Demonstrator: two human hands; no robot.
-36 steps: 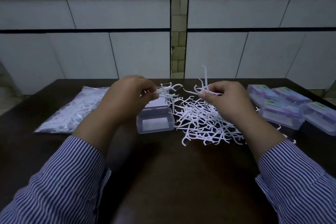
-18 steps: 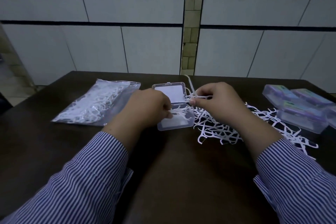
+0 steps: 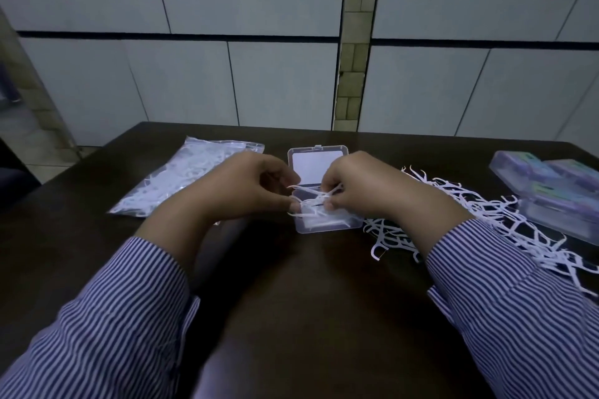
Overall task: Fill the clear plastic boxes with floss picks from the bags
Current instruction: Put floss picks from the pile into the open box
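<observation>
An open clear plastic box (image 3: 324,226) sits mid-table with its lid (image 3: 311,165) folded back flat. Several white floss picks (image 3: 312,201) lie in and just over its tray. My left hand (image 3: 246,188) pinches that bunch from the left at the tray's rim. From the right, my right hand (image 3: 359,188) pinches the same bunch over the tray. A loose pile of floss picks (image 3: 479,214) spreads to the right, partly hidden under my right forearm. A clear bag of floss picks (image 3: 184,181) lies to the left.
Several closed boxes with purple and green labels (image 3: 551,194) are stacked at the right edge of the dark table (image 3: 308,285). A tiled wall stands just behind the table's far edge.
Both hands came down from above the table to the box. The bunch of picks went from the air into the tray, and my right hand closed in on it.
</observation>
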